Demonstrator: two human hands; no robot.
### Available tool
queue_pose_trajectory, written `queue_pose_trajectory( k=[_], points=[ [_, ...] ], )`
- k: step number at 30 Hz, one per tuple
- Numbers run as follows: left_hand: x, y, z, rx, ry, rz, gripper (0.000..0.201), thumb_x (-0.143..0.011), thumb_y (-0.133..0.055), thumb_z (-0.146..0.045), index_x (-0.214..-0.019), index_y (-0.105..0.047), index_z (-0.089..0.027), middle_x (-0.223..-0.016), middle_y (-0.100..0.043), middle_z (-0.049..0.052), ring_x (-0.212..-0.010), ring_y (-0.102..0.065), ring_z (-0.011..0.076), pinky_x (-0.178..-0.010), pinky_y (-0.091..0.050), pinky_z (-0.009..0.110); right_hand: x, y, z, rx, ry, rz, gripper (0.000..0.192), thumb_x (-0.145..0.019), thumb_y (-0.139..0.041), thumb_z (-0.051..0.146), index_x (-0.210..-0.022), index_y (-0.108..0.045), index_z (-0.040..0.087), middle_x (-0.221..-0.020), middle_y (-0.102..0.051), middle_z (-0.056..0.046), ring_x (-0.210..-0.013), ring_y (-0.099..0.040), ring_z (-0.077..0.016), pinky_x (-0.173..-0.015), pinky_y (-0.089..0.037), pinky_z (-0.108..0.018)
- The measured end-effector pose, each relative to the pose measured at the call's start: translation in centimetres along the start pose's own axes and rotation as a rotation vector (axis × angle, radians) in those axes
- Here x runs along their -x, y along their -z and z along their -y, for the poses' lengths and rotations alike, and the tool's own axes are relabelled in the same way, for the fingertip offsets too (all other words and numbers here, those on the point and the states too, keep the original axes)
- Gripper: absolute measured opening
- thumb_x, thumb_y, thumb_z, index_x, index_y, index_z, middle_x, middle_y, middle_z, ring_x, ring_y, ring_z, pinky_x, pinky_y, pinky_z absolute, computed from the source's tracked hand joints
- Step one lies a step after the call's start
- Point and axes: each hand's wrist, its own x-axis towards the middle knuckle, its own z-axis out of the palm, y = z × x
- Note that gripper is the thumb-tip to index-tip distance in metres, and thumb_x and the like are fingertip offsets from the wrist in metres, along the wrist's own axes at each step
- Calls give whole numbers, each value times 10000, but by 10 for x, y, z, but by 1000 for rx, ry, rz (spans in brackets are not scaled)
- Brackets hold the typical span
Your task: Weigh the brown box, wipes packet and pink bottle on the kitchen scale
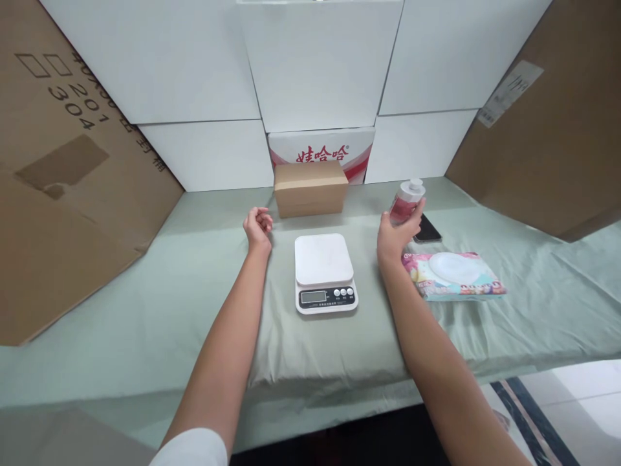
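My right hand [398,234] is wrapped round a bottle with a pink label [403,206] and a white cap, which leans slightly to the right. Close beside that hand lie a dark phone [427,230] and a colourful pack of wipes [456,275] with a white oval lid. On the left, my left hand [258,228] rests on the cloth with its fingers loosely curled in, and nothing shows in them. Between my forearms stands a white kitchen scale [324,260]; its pan carries nothing and its display shows no readable figures.
Behind the scale sits a small brown cardboard box [310,194], in front of a white printed carton [286,145]. Large cardboard panels stand at the left [72,213] and right [548,142]. White panels [320,65] close off the back. A pale green cloth [145,310] covers the table.
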Motion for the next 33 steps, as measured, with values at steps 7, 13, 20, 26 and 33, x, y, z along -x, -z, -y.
queue_pose_trajectory(
  k=[7, 13, 20, 26, 33],
  points=[
    [43, -17, -21, -391, -684, 176, 194, -915, -616, -276, -743, -623, -186, -702, -595, 11, -666, -528, 128, -670, -428, 266, 37, 60, 79, -172, 385, -138, 612, -936, -507, 325, -1541, -436, 260, -1560, -483, -128, -1485, -476, -310, -1219, -417, -624],
    [198, -67, -23, -380, -895, 688, 180, -926, -663, -235, -1104, -651, -264, -1039, -719, 86, -991, -674, 278, -935, -532, 488, 32, 183, 37, -228, 237, -232, 314, -942, -620, 271, -1218, -733, 367, -1256, -718, -60, -1275, -659, -272, -1243, -445, -554],
    [273, -113, 64, -674, -34, 1038, 1333, -662, -926, -540, -1684, -121, -250, -1780, -64, 188, -1659, -73, 433, -1352, -222, 631, -15, 236, -77, -466, -496, 146, 511, -688, -771, 462, -1169, -733, 295, -1235, -752, -67, -1215, -699, -305, -1132, -498, -577],
    [256, -121, 75, -635, 0, 1111, 1277, -694, -900, -456, -1696, -149, -208, -1726, -279, 215, -1612, -280, 417, -1335, -288, 585, -12, 206, -77, -669, -590, 47, 472, -687, -734, 405, -1100, -754, 177, -1100, -761, -79, -1032, -729, -234, -967, -603, -396],
    [255, -109, 60, -598, -113, 1113, 1193, -695, -889, -387, -1691, -243, -268, -1704, -364, 162, -1574, -383, 384, -1312, -353, 567, -5, 197, -54, -667, -655, 50, 332, -721, -674, 366, -991, -796, 217, -1083, -761, -86, -1015, -732, -249, -916, -638, -398]
  ],
)
